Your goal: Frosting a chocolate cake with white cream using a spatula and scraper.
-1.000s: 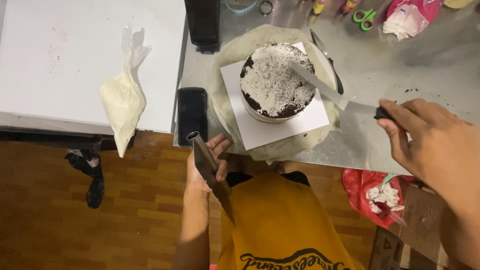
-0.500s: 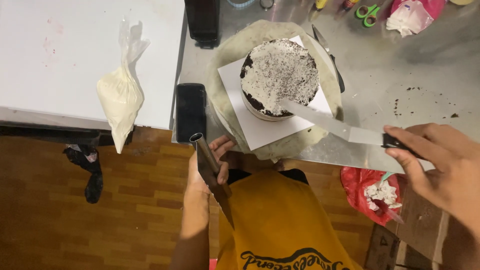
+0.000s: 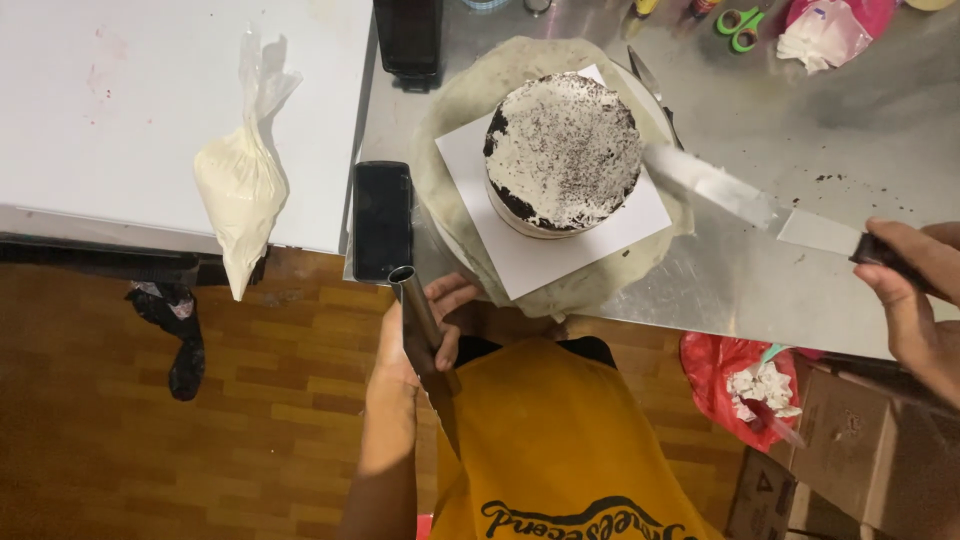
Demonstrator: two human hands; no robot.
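While I stand at the steel bench (image 3: 760, 290), my right hand (image 3: 915, 295) has its fingers (image 3: 890, 285) clenched round the dark handle of a long spatula (image 3: 735, 200), whose flat blade is coated with white cream and reaches leftward to end just beside the cake (image 3: 563, 152); the blade tip is near the cake's right side, though I cannot tell whether it touches. My left hand (image 3: 415, 345) is below the bench edge, its fingers wrapped round a metal-handled knife (image 3: 420, 330) that points down toward my yellow apron (image 3: 550, 440), probably to keep it away from the work. The cake, dark with a white crumb-flecked top, sits on a square white card (image 3: 480, 160) over a round turntable (image 3: 455, 95), a placing that lets all sides be reached. It lies well ahead of the left fingers and to the left of the right fingers. A black phone (image 3: 382, 220) rests at the bench edge; a filled piping bag (image 3: 240, 190) lies on the white table (image 3: 120, 110) to the left.
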